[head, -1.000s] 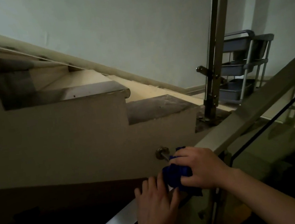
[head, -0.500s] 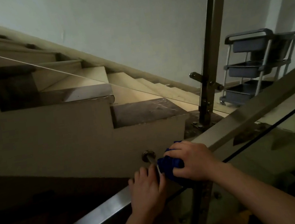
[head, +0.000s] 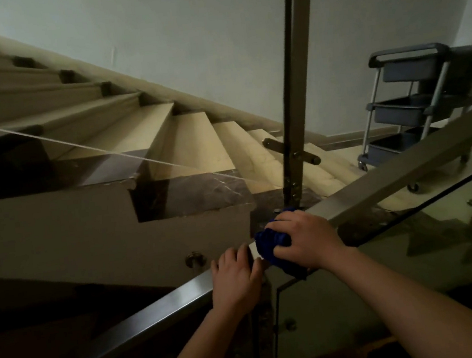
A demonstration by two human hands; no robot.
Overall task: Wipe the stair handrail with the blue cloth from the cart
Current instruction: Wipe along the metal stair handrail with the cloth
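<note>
A: Two hands are listed. Item one: right hand [head: 306, 240], closed over a bunched blue cloth [head: 271, 241], which is pressed onto the brushed-metal square-section stair handrail [head: 399, 179].

B: Item two?

A: Left hand [head: 235, 277], at seven o'clock of the cloth and just beside it, laid flat on the rail with fingers extended; nothing is gripped.

B: Cart?

A: Grey three-tier trolley [head: 414, 99], logged at two o'clock, well apart.

B: Step in hand?

A: Wiping is judged under way. For the next stroke, the cloth should be slid along the rail under steady pressure.
</note>
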